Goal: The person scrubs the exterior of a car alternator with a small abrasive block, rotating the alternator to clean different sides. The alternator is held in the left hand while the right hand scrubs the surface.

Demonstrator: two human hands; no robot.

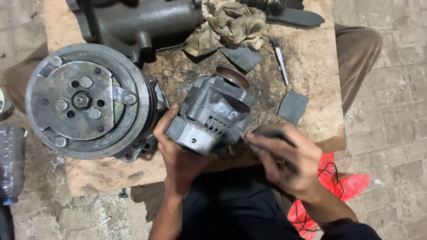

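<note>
Two hands work: left hand [175, 149] fingers grip the grey alternator [212, 116]; right hand [284, 160] fingers pinch a dark sanding strip [271, 132] against it.

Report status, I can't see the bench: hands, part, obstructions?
Left hand grips alternator. Right hand rubs dark sandpaper piece on housing. Compressor clutch crowds left side.

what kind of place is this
Probably an informal auto repair spot, worked on the ground outdoors. The left hand steadies an alternator on a stained wooden board, beside a compressor clutch pulley; paving bricks surround it.
</note>
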